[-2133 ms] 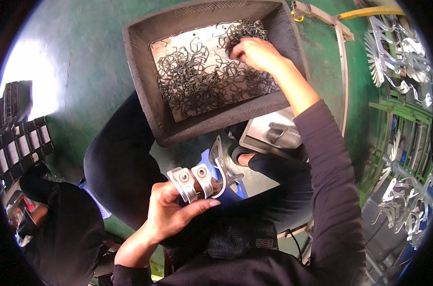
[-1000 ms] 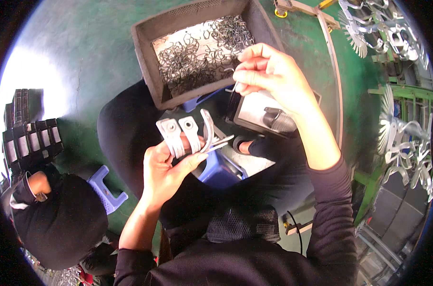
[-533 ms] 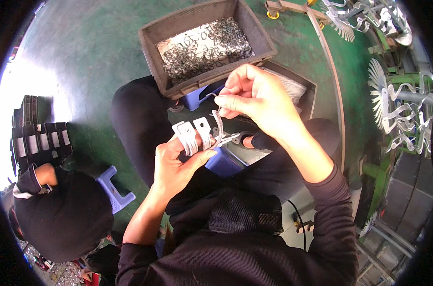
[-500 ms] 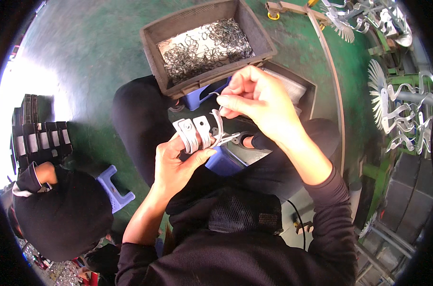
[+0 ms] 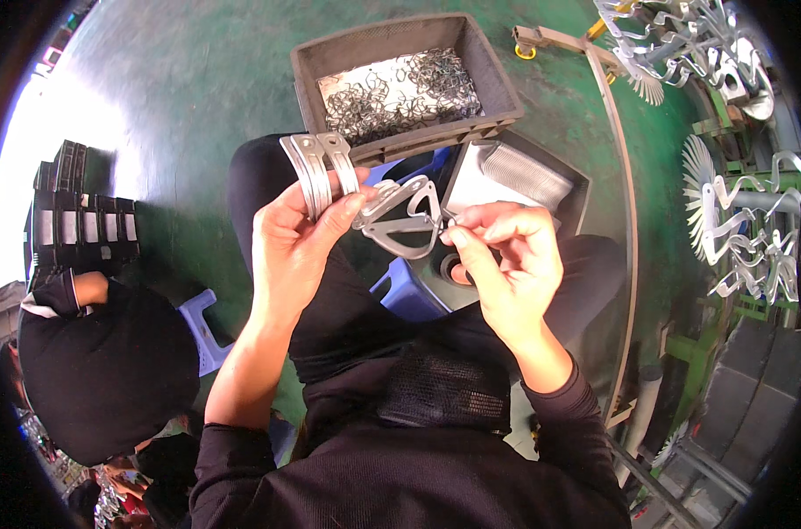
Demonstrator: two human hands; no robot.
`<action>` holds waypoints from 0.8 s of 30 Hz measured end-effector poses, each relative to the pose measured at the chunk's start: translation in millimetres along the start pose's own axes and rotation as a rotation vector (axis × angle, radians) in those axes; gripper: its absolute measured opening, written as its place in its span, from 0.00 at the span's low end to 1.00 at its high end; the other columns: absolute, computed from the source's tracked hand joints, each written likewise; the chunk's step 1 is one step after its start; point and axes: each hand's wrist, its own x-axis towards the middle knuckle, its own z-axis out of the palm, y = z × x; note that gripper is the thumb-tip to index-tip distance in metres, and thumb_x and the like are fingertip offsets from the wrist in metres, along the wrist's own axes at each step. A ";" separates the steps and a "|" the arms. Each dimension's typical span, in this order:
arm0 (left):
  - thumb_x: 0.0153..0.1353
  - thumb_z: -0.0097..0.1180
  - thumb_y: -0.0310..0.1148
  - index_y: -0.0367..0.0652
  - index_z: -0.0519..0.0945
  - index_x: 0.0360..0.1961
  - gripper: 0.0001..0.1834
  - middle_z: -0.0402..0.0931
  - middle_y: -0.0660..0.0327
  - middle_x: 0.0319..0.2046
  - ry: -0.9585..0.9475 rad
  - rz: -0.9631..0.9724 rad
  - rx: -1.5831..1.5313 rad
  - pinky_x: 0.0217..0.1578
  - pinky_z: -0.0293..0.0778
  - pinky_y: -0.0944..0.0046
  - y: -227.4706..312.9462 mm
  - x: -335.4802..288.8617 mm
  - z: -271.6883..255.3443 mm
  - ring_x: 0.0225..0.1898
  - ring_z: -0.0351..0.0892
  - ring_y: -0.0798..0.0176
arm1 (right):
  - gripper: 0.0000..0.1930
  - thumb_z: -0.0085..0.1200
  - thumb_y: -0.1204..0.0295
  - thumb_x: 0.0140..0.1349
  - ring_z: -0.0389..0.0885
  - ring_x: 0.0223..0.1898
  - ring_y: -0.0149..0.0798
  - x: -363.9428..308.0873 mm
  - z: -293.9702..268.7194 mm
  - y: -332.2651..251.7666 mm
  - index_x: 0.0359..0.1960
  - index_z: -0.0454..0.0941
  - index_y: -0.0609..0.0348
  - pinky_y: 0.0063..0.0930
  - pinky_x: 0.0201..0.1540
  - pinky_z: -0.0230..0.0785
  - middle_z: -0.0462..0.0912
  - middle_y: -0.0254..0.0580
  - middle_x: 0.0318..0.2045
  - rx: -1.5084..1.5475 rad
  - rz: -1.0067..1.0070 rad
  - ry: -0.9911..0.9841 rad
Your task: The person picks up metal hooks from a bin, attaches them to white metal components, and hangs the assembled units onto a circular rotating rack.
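Observation:
My left hand is closed around several bent, light-grey metal brackets with holes in their ends, held together in a stack. To its right, a looped grey metal bracket sticks out from between the fingers. My right hand is closed in a pinch at the right end of that looped bracket. A small dark piece shows at the fingertips there, too small to name. Beyond both hands stands a grey plastic bin with many small bent wire clips lying on a white sheet.
Behind my right hand a dark tray holds a row of stacked metal pieces. Blue plastic stools stand below and at left. A person in black sits at left near black crates. Metal parts hang on racks at right.
Both hands have come apart: the left moved left and up with the bracket stack, the right moved down to the looped bracket's end. That bracket now shows more fully.

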 end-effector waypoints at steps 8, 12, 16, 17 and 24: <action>0.57 0.56 0.24 0.31 0.77 0.43 0.12 0.79 0.61 0.36 -0.098 -0.031 0.033 0.37 0.70 0.77 29.5 -0.1 17.2 0.36 0.75 0.76 | 0.11 0.58 0.84 0.50 0.78 0.29 0.29 12.3 -6.9 21.7 0.28 0.67 0.60 0.19 0.32 0.71 0.79 0.43 0.29 -0.212 -0.105 0.008; 0.54 0.58 0.22 0.34 0.79 0.39 0.10 0.79 0.62 0.34 -0.142 0.006 0.166 0.32 0.70 0.76 28.1 2.4 20.9 0.31 0.74 0.76 | 0.12 0.61 0.84 0.47 0.80 0.28 0.35 12.1 -9.6 27.9 0.28 0.68 0.60 0.23 0.31 0.72 0.79 0.44 0.28 -0.391 -0.152 -0.043; 0.50 0.60 0.22 0.34 0.80 0.35 0.09 0.78 0.56 0.37 -0.221 -0.050 0.194 0.37 0.71 0.70 11.2 12.1 14.9 0.37 0.77 0.69 | 0.12 0.62 0.78 0.49 0.79 0.27 0.35 16.3 -22.6 36.8 0.32 0.70 0.61 0.24 0.27 0.72 0.78 0.44 0.29 -0.513 -0.129 -0.166; 0.50 0.60 0.22 0.34 0.80 0.35 0.09 0.79 0.56 0.36 -0.227 -0.134 0.213 0.38 0.72 0.68 10.2 13.6 13.3 0.38 0.78 0.66 | 0.12 0.62 0.76 0.50 0.78 0.26 0.33 21.7 -29.7 40.5 0.33 0.71 0.61 0.23 0.26 0.71 0.78 0.44 0.30 -0.515 -0.109 -0.196; 0.48 0.62 0.24 0.36 0.80 0.34 0.10 0.79 0.55 0.33 -0.385 -0.152 0.299 0.39 0.73 0.65 -24.2 43.7 -8.9 0.38 0.79 0.59 | 0.05 0.52 0.74 0.56 0.79 0.29 0.36 156.9 -55.5 112.1 0.34 0.75 0.58 0.27 0.31 0.70 0.80 0.38 0.29 -0.776 0.075 -0.350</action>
